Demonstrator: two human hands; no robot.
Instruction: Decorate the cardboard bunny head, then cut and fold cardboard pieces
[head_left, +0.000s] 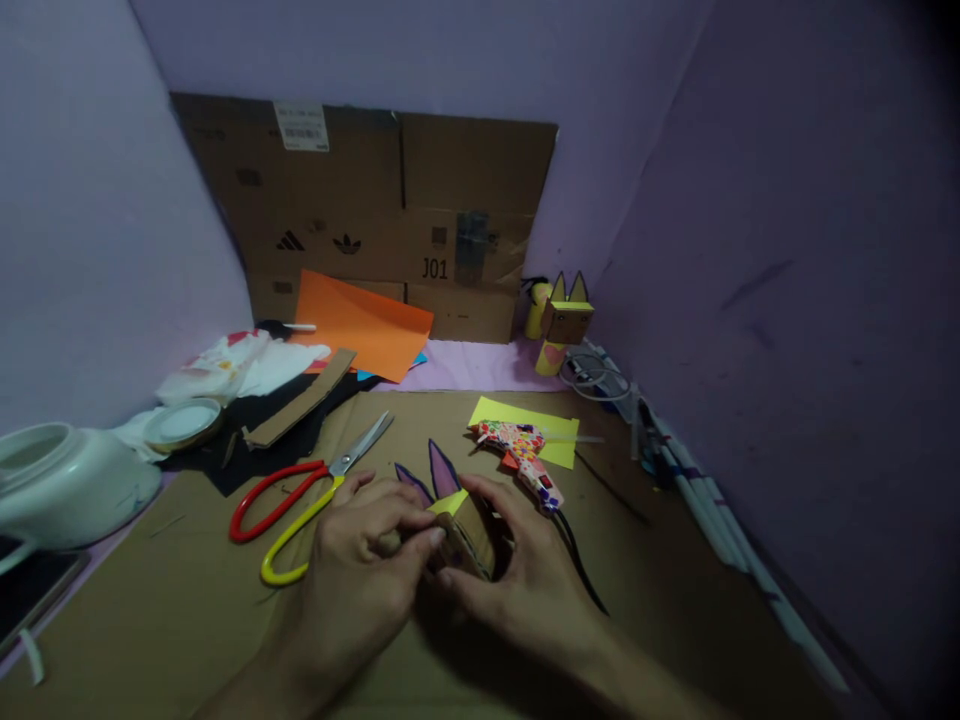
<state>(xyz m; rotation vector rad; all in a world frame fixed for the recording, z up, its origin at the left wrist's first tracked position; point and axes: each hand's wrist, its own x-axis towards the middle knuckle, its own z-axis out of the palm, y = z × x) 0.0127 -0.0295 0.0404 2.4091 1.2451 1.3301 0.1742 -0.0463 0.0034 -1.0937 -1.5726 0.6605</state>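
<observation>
Between both hands is a small cardboard animal head [471, 530], boxy, with a yellow top and two pointed purple ears edged in dark. My left hand [375, 560] pinches its left side, thumb on the near face. My right hand [517, 560] curves round its right side, with the thumb low and the fingers over the top edge. Parts of the head are hidden by the fingers. Scissors [330, 480] with one red and one yellow handle lie just left of my left hand. Beyond my right hand is a flower-patterned glue gun [525, 455], resting partly on yellow paper [566, 455].
A finished-looking cardboard animal figure [568, 322] stands at the back right. Orange paper [367, 320], a cardboard strip [304, 400] and black paper [247, 430] lie behind left. A white ceramic pot [82, 490] sits far left. Pens [712, 510] line the right wall.
</observation>
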